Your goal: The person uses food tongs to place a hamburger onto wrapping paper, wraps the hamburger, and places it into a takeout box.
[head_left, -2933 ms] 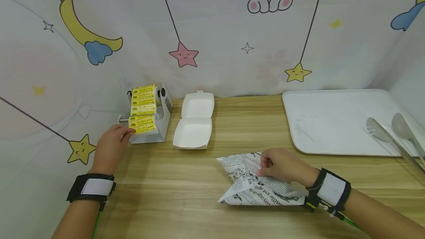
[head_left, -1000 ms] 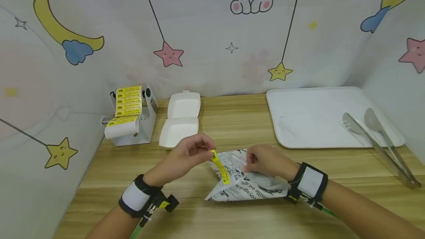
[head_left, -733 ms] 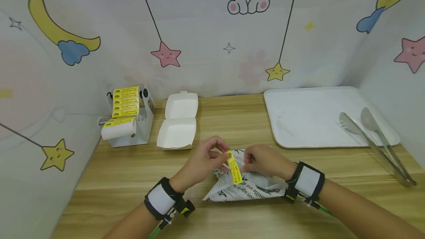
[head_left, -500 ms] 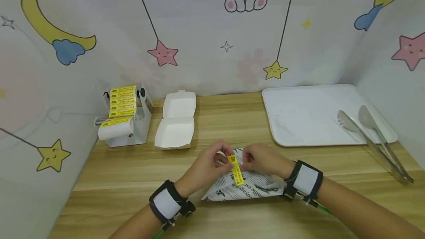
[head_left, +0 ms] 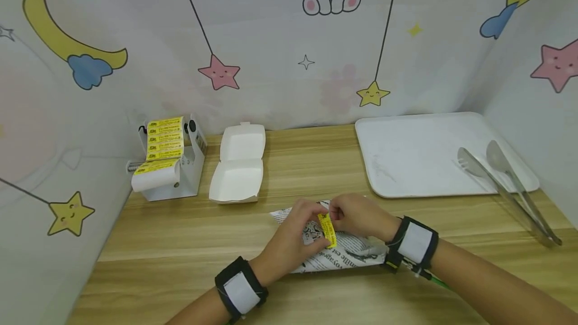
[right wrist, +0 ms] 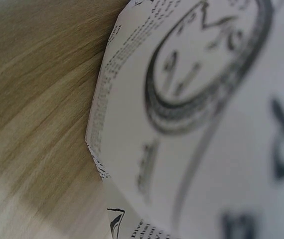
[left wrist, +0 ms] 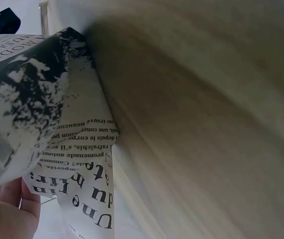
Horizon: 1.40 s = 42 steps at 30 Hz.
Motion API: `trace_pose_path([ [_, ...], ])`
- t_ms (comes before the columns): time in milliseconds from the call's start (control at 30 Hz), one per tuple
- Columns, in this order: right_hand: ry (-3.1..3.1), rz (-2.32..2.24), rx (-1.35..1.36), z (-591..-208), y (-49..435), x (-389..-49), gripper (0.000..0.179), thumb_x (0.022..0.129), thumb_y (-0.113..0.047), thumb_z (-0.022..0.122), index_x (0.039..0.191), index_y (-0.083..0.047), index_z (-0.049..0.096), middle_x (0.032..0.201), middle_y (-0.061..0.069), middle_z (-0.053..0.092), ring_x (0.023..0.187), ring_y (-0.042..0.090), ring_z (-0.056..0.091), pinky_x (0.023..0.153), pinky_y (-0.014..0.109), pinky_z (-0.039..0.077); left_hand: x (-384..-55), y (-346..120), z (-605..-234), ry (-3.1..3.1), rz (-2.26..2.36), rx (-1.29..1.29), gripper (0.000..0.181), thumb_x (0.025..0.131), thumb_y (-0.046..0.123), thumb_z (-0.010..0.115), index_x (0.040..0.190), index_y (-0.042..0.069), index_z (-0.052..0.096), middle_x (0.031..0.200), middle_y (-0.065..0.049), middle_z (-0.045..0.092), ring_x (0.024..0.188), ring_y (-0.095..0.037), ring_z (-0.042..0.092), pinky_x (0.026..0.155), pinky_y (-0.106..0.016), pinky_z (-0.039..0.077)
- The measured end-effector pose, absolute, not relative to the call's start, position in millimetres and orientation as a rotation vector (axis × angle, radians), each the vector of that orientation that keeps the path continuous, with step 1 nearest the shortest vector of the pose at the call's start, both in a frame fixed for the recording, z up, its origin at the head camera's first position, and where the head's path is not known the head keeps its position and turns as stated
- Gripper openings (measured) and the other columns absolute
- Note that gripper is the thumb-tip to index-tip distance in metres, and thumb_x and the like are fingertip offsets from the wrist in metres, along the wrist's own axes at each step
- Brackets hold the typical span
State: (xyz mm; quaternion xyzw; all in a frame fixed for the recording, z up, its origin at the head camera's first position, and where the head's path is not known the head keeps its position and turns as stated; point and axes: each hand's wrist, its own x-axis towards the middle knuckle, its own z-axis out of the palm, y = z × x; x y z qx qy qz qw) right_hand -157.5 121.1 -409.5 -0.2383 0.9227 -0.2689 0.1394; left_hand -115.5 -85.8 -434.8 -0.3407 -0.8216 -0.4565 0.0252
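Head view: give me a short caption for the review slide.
Over a newsprint-patterned paper packet, the left hand holds a yellow label beside the right hand.

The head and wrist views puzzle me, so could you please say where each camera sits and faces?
Head: worn on the head, facing forward and down at the newsprint wrap on the wooden table; left hand, right hand and both forearms show.
Left wrist: worn on that wrist, facing the wrap's folds; part of a hand, I cannot tell which, shows at lower left.
Right wrist: worn there, facing the wrap up close; no hand shows.
Shared: both wrist views show wrap and table.
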Motion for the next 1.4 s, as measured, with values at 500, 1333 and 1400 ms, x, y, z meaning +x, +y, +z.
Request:
trace_pose_path([
  [500, 2.666, -0.788, -0.724, -409.4, 122.3, -157.8, 0.02, 0.089, -0.012, 0.076, 0.076, -0.016, 0.061, 0.067, -0.007, 0.051, 0.061, 0.008, 0.048, 0.056, 0.023, 0.038, -115.4, -82.3, -430.7, -2.66, -1.348, -0.983, 0.072, 0.079, 0.014, 0.089, 0.137, 0.007, 0.048, 0.129, -0.006, 0.048, 0.105, -0.014, 0.054, 0.093, -0.029, 0.052],
  [1333, 2.642, -0.819, -0.713, -409.9, 124.0, -157.0, 0.02, 0.09, -0.01, 0.074, 0.076, -0.015, 0.06, 0.067, -0.007, 0.051, 0.061, 0.007, 0.048, 0.055, 0.022, 0.037, -113.6, -77.1, -436.9, -2.73, -1.234, -0.949, 0.045, 0.08, 0.02, 0.089, 0.102, 0.015, 0.049, 0.115, -0.002, 0.044, 0.099, -0.014, 0.052, 0.082, -0.023, 0.049],
  [1400, 2.64, -0.823, -0.712, -409.7, 123.9, -156.8, 0.021, 0.089, -0.009, 0.074, 0.075, -0.015, 0.06, 0.067, -0.007, 0.052, 0.061, 0.007, 0.048, 0.055, 0.022, 0.037, -113.2, -77.7, -437.2, -2.724, -1.221, -0.968, 0.04, 0.081, 0.02, 0.088, 0.102, 0.015, 0.054, 0.118, -0.002, 0.045, 0.101, -0.014, 0.053, 0.085, -0.024, 0.05],
])
